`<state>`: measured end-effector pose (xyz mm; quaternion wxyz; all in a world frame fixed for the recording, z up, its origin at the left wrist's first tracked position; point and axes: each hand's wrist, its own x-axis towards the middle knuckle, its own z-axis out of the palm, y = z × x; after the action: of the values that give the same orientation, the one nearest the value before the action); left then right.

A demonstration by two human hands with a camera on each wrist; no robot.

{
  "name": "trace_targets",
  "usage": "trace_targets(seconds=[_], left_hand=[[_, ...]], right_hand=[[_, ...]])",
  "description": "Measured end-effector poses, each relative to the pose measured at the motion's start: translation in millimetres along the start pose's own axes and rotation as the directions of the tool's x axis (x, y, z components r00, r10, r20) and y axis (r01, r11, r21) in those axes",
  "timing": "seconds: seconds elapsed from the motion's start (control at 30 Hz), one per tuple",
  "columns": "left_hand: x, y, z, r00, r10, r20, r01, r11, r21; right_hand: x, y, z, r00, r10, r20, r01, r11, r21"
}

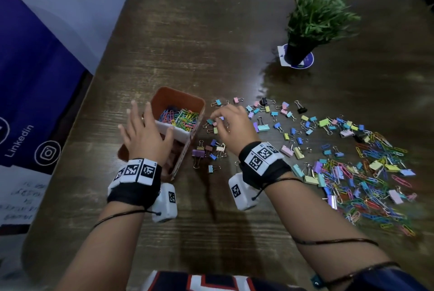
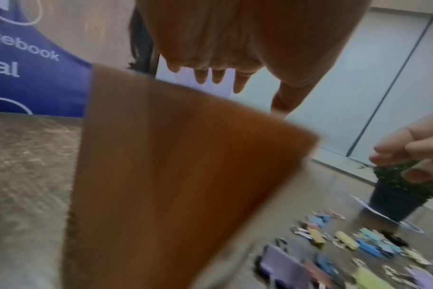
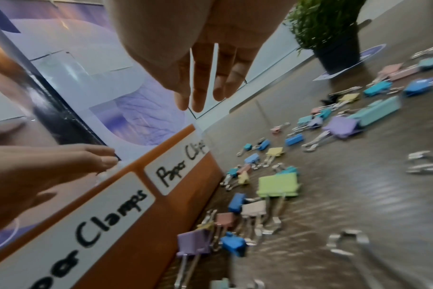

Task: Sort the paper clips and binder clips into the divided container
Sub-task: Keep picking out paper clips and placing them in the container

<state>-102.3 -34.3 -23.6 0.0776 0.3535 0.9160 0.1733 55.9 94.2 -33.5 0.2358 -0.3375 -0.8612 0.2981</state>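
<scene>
The dark wooden desk point(image 1: 211, 44) carries everything, and to its left stands a blue banner point(image 1: 28, 79) with white social-media logos. At the far right of the desk there is a green potted plant point(image 1: 314, 23) in a dark pot, on a round blue and white coaster point(image 1: 307, 62). The orange divided container point(image 1: 178, 102) stands near the middle-left of the desk; its far compartment holds many coloured paper clips point(image 1: 180, 119), and the right wrist view shows two white labels point(image 3: 178, 166) on its side, one reading "Paper Clips" and one ending in "Clamps". On the right side lies a wide mixed heap of paper clips and binder clips point(image 1: 366, 173), and smaller pastel binder clips point(image 1: 277, 121) are scattered between this heap and the container, some just beside its right wall. The left hand point(image 1: 145, 135) is over the near compartment with fingers spread wide and straight, holding nothing; I cannot tell if it touches the rim. The right hand point(image 1: 232, 124) is just right of the container, low over the scattered binder clips, its fingers curled down. In the left wrist view its fingertips seem to pinch something small, but this is blurred and I cannot tell for sure.
</scene>
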Motion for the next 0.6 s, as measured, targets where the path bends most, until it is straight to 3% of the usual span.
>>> trace_targets(seconds=[0.2,0.43,0.6], left_hand=[[-15,68,10,0.987,0.159,-0.015,-0.159,0.987,0.007],[-44,152,53,0.944,0.307,0.118,-0.302,0.951,-0.058],[-66,205,93,0.872,0.396,0.286,-0.403,0.914,-0.037]], right_hand=[[-36,45,-48,0.993,0.122,-0.005,-0.122,0.992,-0.027],[-78,104,-114,0.968,0.249,-0.015,-0.25,0.966,-0.064],[-105,148,-145,0.944,0.329,-0.021,-0.33,0.94,-0.083]])
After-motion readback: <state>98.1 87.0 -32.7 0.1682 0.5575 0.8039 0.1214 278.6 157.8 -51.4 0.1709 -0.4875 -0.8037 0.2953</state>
